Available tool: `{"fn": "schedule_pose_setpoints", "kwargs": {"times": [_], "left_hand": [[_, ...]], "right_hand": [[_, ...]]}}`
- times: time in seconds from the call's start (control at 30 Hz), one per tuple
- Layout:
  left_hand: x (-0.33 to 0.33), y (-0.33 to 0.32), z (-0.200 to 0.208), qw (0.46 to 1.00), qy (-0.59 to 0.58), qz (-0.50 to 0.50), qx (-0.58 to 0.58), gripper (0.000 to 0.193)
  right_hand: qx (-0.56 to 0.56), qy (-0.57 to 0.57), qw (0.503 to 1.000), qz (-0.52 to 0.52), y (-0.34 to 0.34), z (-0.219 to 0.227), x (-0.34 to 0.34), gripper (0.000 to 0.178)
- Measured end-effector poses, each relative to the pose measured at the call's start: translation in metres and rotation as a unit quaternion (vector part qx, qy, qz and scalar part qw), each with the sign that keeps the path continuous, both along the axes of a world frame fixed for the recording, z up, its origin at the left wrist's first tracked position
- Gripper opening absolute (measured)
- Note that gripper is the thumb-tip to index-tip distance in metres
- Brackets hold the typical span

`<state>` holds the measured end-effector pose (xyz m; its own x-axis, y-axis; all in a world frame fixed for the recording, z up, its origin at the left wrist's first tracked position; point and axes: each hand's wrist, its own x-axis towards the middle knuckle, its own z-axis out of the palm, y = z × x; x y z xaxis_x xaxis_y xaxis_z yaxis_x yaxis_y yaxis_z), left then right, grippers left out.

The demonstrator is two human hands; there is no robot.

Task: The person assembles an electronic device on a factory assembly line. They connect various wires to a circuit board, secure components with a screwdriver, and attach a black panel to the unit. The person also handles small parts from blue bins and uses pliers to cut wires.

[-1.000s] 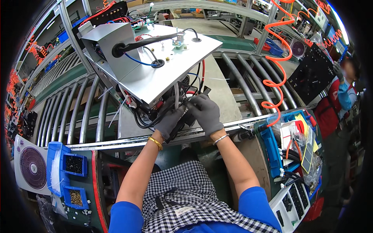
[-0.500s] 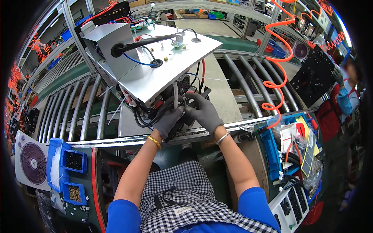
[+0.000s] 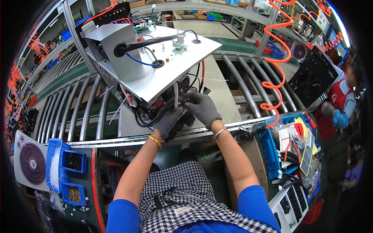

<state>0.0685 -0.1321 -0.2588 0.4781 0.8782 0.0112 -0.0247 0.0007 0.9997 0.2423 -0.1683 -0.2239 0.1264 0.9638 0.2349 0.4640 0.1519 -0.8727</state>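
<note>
Below the front edge of a white metal panel (image 3: 175, 64), both my hands work in a tangle of wiring and dark parts. My left hand (image 3: 168, 123), in a grey glove, is closed round black cables (image 3: 140, 121) that loop out to its left. My right hand (image 3: 204, 110), gloved too, has its fingers pinched on the black cable close to the left fingertips; the exact grip is partly hidden. A grey cable (image 3: 176, 95) hangs down between the panel and my hands. On the panel stand a bent metal housing (image 3: 112, 42) and a thick black cable (image 3: 155, 40).
Metal rollers (image 3: 245, 89) flank the work board (image 3: 223, 99). An orange coiled hose (image 3: 272, 85) hangs at the right. Nearby are a blue bin of loose parts (image 3: 272, 149), small blue trays (image 3: 74, 194) and a fan (image 3: 32, 163). A co-worker (image 3: 342, 93) stands beside a black perforated plate (image 3: 312, 77).
My right hand has shifted slightly and its fingers have curled closer over the cable. The left hand has barely moved. At the right, the co-worker's gloved hand has come down from the black plate.
</note>
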Motion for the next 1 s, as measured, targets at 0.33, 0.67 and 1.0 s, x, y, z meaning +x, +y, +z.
{"fn": "schedule_pose_setpoints", "kwargs": {"times": [0.33,0.67,1.0], "left_hand": [[0.002,0.001,0.002,0.998,-0.023,-0.032,0.039,0.028],[-0.006,0.006,0.032,0.979,0.067,-0.087,-0.172,0.018],[-0.008,-0.014,0.019,0.954,-0.19,-0.001,-0.231,0.011]], "right_hand": [[0.111,0.006,0.993,-0.024,-0.012,-0.002,-0.017,0.014],[0.076,0.302,0.948,0.067,-0.034,-0.042,-0.009,0.022],[0.21,0.177,0.961,0.03,0.004,-0.029,-0.022,0.017]]}}
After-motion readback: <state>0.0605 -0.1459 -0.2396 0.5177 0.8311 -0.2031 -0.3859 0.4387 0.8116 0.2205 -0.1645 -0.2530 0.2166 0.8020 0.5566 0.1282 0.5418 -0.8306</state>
